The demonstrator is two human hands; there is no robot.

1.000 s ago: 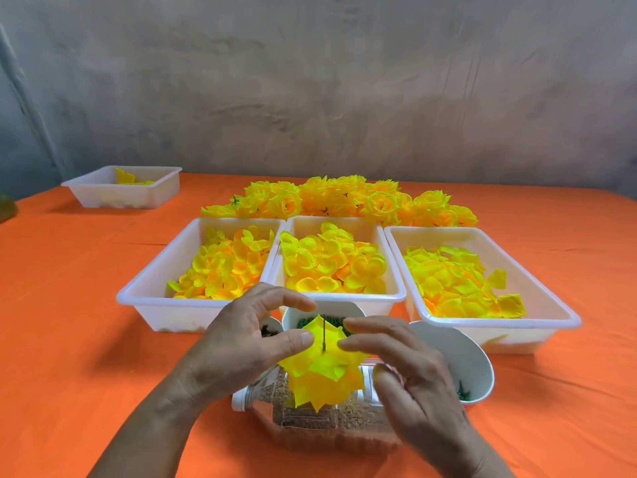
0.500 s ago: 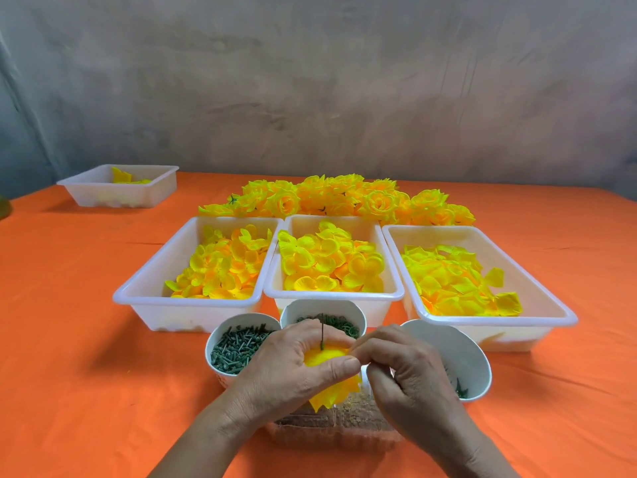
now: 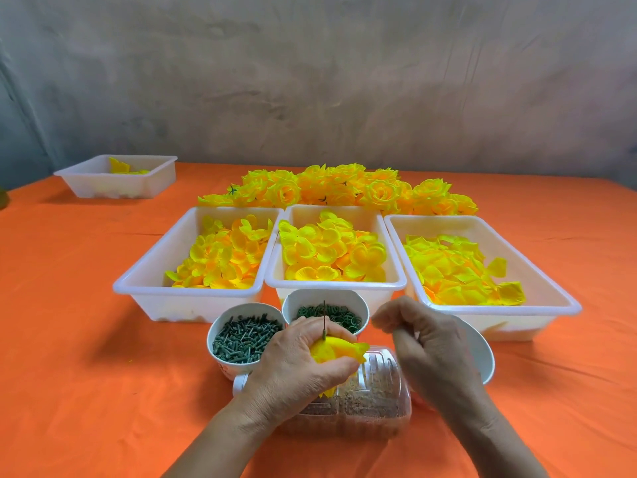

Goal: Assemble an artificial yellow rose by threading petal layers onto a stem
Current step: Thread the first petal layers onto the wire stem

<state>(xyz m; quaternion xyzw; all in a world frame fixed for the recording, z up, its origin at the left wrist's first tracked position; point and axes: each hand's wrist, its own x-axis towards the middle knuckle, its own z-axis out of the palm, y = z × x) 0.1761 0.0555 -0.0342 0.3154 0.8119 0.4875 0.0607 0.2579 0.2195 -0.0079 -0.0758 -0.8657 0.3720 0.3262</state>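
Three trays stand side by side across the middle of the worktop (image 3: 69, 339): a left tray (image 3: 148, 270), a middle tray (image 3: 336, 288) and a right tray (image 3: 565, 298), each holding loose petal layers (image 3: 224, 257). Behind them lies a pile of finished roses (image 3: 344, 188). A fourth tray (image 3: 113, 188) sits well apart near the far left corner. Two cups, the left cup (image 3: 211, 334) and the right cup (image 3: 324, 294), stand before the middle tray, with a bowl (image 3: 479, 353) before the right tray. Nearest the front edge lies a container (image 3: 372, 401). Above it the left hand (image 3: 300, 360) grips a part-built rose (image 3: 337, 350), and the right hand (image 3: 431, 343) is just beside it.
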